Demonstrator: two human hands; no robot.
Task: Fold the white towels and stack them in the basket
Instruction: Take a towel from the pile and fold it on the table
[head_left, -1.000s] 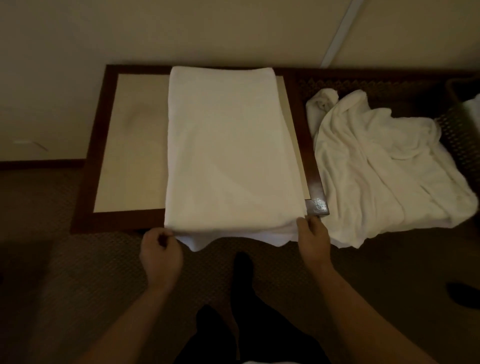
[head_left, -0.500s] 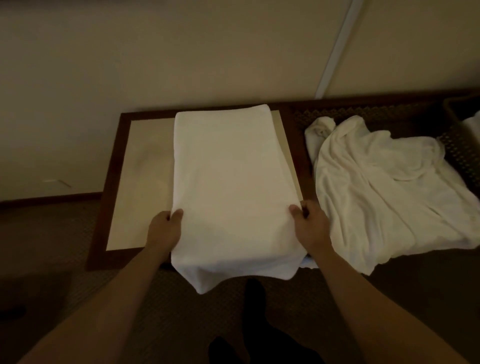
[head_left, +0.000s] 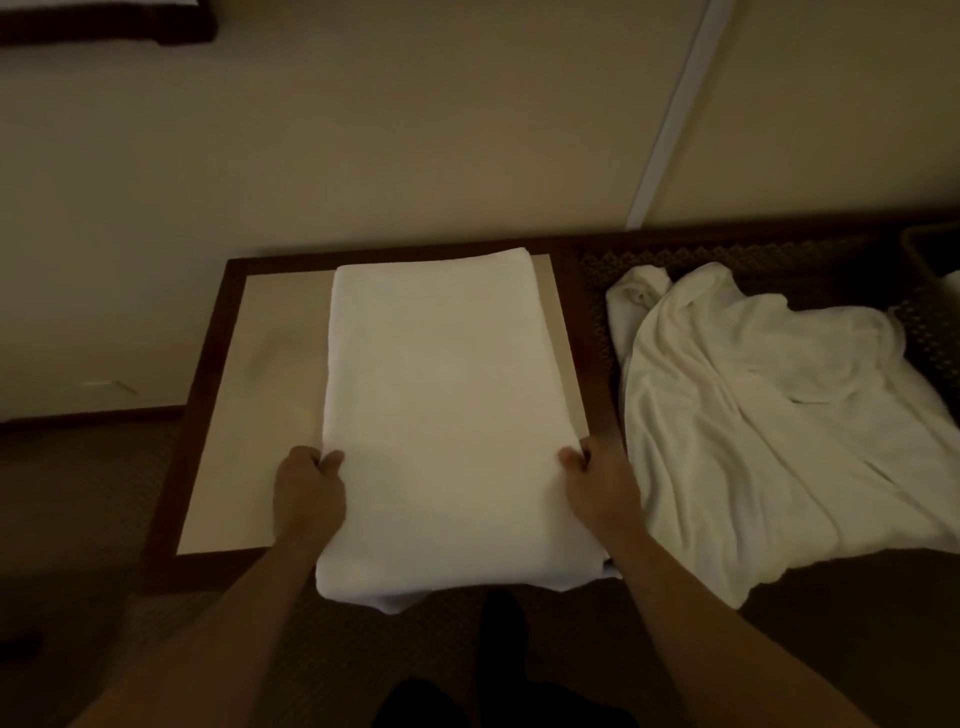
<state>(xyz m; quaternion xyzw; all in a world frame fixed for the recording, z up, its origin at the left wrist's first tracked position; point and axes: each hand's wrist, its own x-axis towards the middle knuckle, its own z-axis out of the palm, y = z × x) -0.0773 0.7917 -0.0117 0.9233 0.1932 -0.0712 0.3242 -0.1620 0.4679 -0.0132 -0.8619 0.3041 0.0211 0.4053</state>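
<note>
A folded white towel (head_left: 441, 415) lies lengthwise on the surface (head_left: 260, 395), a low dark-framed top with a pale inset panel, its far end near the wall (head_left: 363, 145) and its near end drooping over the front edge. The left hand (head_left: 309, 493) holds the towel's left side, thumb on top and fingers tucked under the edge, so its grip is closed on the cloth. The right hand (head_left: 600, 486) mirrors it on the right side, thumb on top, its grip likewise closed on the towel. Just beside the surface, to the right, a second white towel (head_left: 769, 431) lies crumpled and unfolded on a dark woven top (head_left: 727, 254). At the far right edge a dark basket (head_left: 930, 249) is partly in view, something pale inside it.
</note>
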